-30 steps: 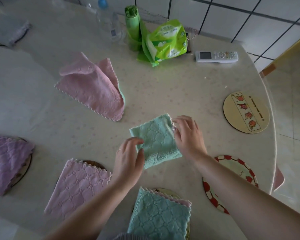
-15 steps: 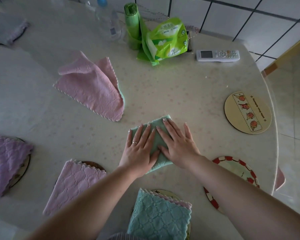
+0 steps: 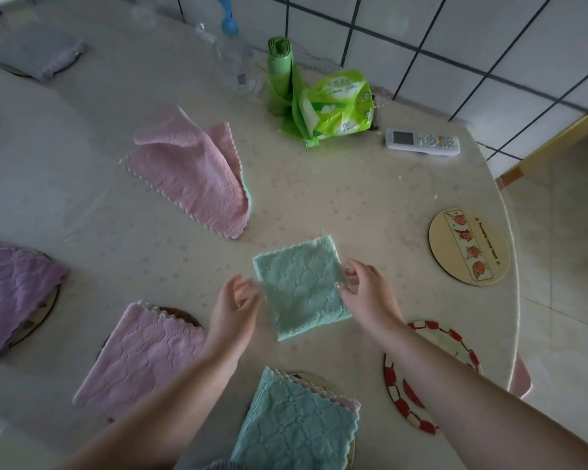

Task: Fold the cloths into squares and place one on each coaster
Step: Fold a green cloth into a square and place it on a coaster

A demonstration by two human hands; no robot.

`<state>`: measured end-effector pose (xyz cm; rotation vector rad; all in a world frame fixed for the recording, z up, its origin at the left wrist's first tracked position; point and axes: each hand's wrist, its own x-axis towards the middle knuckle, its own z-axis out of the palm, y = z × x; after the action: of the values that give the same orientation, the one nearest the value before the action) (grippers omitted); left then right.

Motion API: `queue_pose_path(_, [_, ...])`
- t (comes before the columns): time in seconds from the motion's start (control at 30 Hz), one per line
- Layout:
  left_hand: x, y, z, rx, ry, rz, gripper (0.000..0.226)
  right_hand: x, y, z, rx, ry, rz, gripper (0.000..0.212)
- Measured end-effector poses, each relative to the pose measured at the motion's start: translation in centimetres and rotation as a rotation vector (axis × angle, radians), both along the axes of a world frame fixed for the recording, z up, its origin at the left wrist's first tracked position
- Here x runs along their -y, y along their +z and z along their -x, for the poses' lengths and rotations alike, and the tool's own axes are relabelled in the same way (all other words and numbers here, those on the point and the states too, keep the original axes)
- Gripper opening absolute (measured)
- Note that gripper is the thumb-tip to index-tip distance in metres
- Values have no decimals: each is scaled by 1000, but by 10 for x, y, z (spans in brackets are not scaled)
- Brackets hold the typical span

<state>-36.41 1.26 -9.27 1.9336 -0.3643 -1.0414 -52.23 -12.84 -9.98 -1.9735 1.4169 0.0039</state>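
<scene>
At the middle of the table [image 3: 353, 198], just near of centre, the mint-green cloth [image 3: 299, 286] lies folded into a neat square, and both hands are at its edges. The right hand [image 3: 370, 293] has fingertips curled onto the cloth's right edge in what looks like a pinch, though blur hides the exact contact; the left hand [image 3: 235, 307] sits at the left edge, fingers loosely spread and slightly curled, and I cannot tell whether it truly grips the fabric. Folding looks finished, so this is the pick-up, with placing next! To the near right, the red-rimmed coaster [image 3: 455, 340] lies bare, and further right the cartoon coaster [image 3: 469, 245] is bare too. The next move calls for lifting the square without letting its layers slip open, then setting it flat on one of those. Far left, a pink cloth [image 3: 190, 184] waits loosely folded.
</scene>
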Motion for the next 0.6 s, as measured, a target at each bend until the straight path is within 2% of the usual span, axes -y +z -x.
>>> queue_pose_path(0.17, [9, -1, -10, -140, -46, -131, 45, -4, -1, -12, 29, -185, -222, 42])
queue_pose_path(0.3, [13, 6, -15, -185, -201, -135, 17, -17, 3, -9, 100, -295, -427, 18])
queue_pose_path(0.43, [14, 13, -1, -171, -186, -51, 12, -32, 12, 15, 191, -417, -395, 41])
queue_pose_path(0.5, [16, 13, 12, -201, -171, -32, 6, -40, 19, 30, 242, -449, -397, 42])
queue_pose_path(0.6, [23, 13, 39, -260, -203, -35, 15, -52, 21, 58, 305, -542, -437, 45])
